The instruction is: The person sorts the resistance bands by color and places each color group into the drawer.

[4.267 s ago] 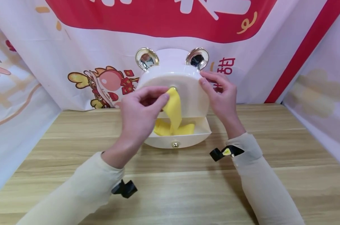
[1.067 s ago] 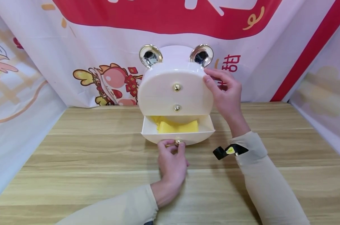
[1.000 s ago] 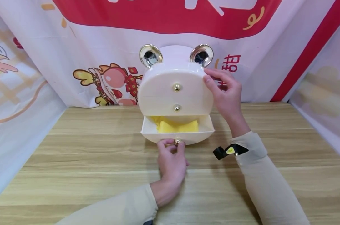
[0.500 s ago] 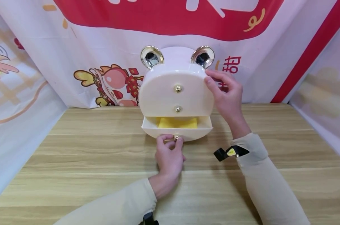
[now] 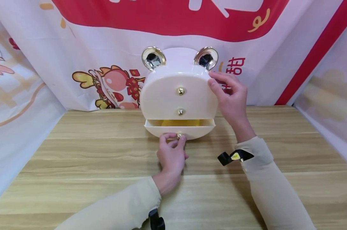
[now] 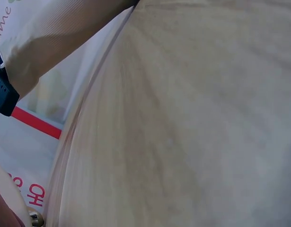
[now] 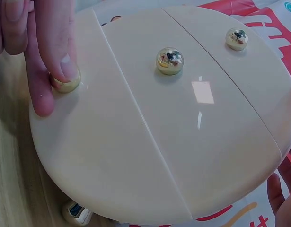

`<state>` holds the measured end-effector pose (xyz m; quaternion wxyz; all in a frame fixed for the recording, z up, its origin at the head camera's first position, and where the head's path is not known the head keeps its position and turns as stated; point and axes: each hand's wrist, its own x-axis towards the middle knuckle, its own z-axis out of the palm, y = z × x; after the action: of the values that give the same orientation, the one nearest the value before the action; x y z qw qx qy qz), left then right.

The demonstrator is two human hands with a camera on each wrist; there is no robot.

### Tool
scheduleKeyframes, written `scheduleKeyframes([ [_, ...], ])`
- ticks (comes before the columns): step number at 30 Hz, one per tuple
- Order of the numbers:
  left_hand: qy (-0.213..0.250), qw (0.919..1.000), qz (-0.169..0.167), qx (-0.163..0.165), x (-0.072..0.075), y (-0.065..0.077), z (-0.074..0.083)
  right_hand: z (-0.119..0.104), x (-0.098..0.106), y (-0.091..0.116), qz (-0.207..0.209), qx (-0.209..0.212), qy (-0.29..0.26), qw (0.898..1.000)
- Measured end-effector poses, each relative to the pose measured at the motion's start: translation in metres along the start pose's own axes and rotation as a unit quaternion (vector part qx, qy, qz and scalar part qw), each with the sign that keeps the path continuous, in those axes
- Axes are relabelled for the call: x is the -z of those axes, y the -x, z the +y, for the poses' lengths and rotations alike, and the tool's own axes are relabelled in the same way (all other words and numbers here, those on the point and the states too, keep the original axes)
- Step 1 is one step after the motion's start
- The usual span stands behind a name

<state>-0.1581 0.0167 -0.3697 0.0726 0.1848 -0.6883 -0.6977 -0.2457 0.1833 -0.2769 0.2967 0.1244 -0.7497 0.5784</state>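
A white frog-shaped drawer box (image 5: 162, 99) with gold-rimmed eyes stands at the back of the table. Its bottom drawer (image 5: 202, 130) is pulled out a little, with a strip of yellow cloth (image 5: 180, 123) showing inside. My left hand (image 5: 171, 158) pinches that drawer's gold knob (image 5: 179, 135) between thumb and fingers. My right hand (image 5: 233, 99) grips the box's upper right edge, thumb on the front side. In the right wrist view, the left fingers (image 7: 53, 42) are at the bottom knob and part of the right hand (image 7: 285, 189) shows at the right edge.
The upper two drawers, with a top knob (image 5: 180, 91) and a middle knob (image 5: 180, 111), sit flush. Behind the box hangs a printed red and white cloth backdrop (image 5: 113, 41). The wooden tabletop (image 5: 104, 153) stretches in front. A gold foot (image 7: 76, 213) shows under the box.
The left hand let the yellow cloth down into the bottom drawer and moved to its knob. Since then the drawer has slid inward, hiding more of the cloth. The right hand stays on the box.
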Motion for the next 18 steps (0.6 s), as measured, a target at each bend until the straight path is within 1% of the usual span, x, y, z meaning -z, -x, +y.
scheduleKeyframes([
  [5, 0.012, 0.9999, 0.0, -0.003, 0.0, -0.008, 0.001, 0.0, -0.001, -0.001, -0.001, 0.001, -0.008, 1.0],
  [10, 0.023, 0.9997, 0.0, 0.0, -0.001, -0.012, 0.002, 0.001, -0.001, -0.001, -0.002, -0.002, -0.007, 1.0],
  [18, 0.021, 0.9998, 0.004, -0.005, 0.0, -0.016, 0.002, 0.002, 0.0, -0.002, -0.002, -0.001, -0.003, 1.0],
])
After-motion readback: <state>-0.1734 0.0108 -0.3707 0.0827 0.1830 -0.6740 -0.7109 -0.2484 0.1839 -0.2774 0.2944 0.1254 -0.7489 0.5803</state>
